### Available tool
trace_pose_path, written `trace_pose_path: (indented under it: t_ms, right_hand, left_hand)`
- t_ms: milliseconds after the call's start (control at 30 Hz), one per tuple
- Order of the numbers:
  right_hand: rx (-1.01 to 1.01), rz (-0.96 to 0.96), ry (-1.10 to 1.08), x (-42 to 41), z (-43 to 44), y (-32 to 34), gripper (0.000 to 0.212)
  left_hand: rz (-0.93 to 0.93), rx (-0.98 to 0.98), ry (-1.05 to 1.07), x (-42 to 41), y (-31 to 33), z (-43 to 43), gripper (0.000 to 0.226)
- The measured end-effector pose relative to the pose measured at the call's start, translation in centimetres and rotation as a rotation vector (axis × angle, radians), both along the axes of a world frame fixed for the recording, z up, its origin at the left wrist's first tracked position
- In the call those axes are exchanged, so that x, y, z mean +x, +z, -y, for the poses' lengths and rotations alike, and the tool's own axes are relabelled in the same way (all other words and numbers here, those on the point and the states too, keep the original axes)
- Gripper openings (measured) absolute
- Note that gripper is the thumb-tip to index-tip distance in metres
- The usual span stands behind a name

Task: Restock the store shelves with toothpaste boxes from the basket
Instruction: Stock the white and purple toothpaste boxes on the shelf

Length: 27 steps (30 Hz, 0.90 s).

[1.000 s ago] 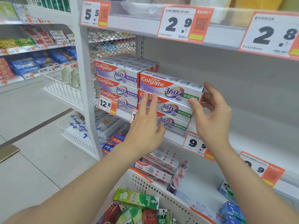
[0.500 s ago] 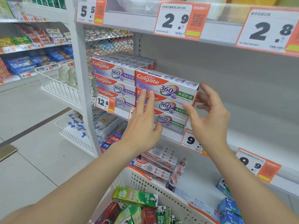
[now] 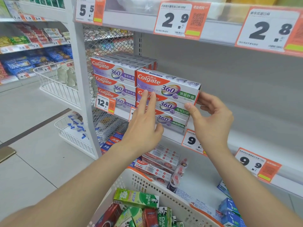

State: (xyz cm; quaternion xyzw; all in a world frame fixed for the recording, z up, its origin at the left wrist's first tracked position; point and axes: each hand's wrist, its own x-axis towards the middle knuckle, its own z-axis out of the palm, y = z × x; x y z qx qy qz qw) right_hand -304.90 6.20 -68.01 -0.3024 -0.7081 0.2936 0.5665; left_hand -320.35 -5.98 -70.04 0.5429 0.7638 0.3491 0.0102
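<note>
Three Colgate 360 boxes with green labels form a stack (image 3: 170, 102) on the middle shelf (image 3: 246, 138); a taller stack of purple-label Colgate boxes (image 3: 114, 79) stands to its left. My left hand (image 3: 144, 126) presses straight fingers against the front of the green-label stack. My right hand (image 3: 211, 118) cups the stack's right end, thumb on the front face and fingers behind the end flaps. The white basket (image 3: 157, 189) at the bottom holds green Darlie boxes (image 3: 136, 198) and red boxes.
Orange price tags (image 3: 193, 141) line the shelf edges. The shelf right of the stack is bare grey. The lower shelf holds red-and-white Colgate boxes (image 3: 160, 163) and blue boxes (image 3: 229, 208). A white upright (image 3: 82, 89) and wire baskets (image 3: 55, 86) stand left.
Both hands stay on the green-label stack; it has shifted slightly left toward the purple stack. My right fingers have curled more around the end.
</note>
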Motion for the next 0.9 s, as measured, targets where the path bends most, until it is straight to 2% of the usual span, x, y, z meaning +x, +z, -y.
trace_pose_path:
  t_ms: [167,500,767,900]
  right_hand:
    - [-0.001,-0.005,-0.064,-0.4,0.4,-0.2,0.028]
    - [0.201,0.116,-0.158,-0.7,0.7,-1.5,0.026]
    - [0.075,0.064,-0.045,0.1,0.5,-1.8,0.039]
    - [0.007,0.108,-0.016,0.1,0.4,-2.2,0.047]
  left_hand:
    - [0.007,-0.004,0.004,-0.1,-0.1,-0.1,0.094]
    - [0.006,0.001,-0.001,-0.1,-0.1,0.0,0.093]
    - [-0.001,-0.004,-0.022,-0.5,0.0,0.3,0.093]
    - [-0.002,0.012,-0.014,-0.5,0.2,0.4,0.089]
